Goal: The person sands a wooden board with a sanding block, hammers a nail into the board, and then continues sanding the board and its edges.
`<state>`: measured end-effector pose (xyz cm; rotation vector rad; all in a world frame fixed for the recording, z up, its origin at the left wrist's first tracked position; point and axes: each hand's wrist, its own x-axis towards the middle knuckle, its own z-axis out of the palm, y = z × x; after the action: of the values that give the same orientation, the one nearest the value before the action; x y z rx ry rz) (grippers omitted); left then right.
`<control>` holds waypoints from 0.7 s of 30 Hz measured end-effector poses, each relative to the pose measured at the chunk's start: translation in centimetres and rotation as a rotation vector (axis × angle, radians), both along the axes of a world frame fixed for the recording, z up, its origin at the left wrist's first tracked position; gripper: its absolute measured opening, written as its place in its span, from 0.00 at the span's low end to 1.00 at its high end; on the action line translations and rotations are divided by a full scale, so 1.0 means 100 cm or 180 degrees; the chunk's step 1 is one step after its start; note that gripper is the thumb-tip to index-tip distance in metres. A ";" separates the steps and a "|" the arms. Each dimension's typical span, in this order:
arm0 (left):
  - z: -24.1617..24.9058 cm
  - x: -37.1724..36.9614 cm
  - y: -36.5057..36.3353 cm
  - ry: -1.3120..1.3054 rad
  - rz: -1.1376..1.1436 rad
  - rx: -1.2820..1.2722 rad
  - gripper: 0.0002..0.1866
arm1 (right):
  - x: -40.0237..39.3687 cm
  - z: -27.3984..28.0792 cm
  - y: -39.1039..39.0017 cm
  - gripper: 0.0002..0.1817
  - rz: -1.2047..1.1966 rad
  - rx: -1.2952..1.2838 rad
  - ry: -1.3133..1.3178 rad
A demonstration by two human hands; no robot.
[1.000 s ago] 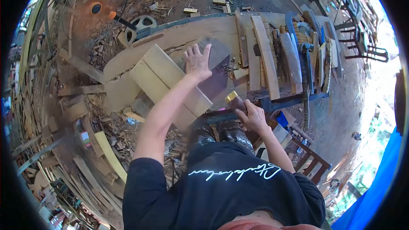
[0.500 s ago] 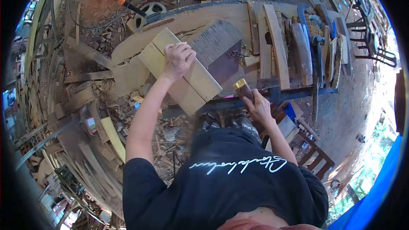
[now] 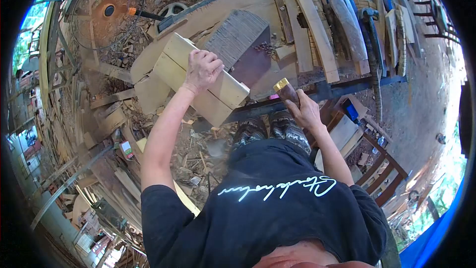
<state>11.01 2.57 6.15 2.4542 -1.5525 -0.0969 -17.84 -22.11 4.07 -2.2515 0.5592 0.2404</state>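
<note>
My left hand (image 3: pixel 202 72) is closed over the upper edge of a pale wooden plank panel (image 3: pixel 218 104), made of boards joined side by side. The panel is tilted, and its thin long edge shows. In my right hand (image 3: pixel 307 111) is a dark brown wooden block-like tool (image 3: pixel 287 93) with a shiny gold-coloured end; its exact kind I cannot make out. That end points up and left, apart from the panel. Just beyond the panel, a thick grey-topped wood block (image 3: pixel 240 34) rests on the workbench (image 3: pixel 198 25).
Several boards (image 3: pixel 312 30) lie across the bench's right part, beside a blue clamp-like tool (image 3: pixel 369 25). A round fan (image 3: pixel 108 11) stands at upper left. Wood scraps (image 3: pixel 198 161) cover the ground, and a slatted wooden frame (image 3: pixel 384 176) is at lower right.
The view has shifted, so the bench appears higher and further left. The panel is tipped slightly more, showing its edge. Both hands keep their holds.
</note>
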 end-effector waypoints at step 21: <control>-0.047 -0.015 0.010 -0.0397 0.3372 -0.0025 0.35 | 0.149 0.033 0.065 0.21 0.0323 0.0661 -0.0480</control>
<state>9.51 3.61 1.48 2.9493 -0.1207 0.2460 -2.92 -15.64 7.38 -2.0771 0.3253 0.1695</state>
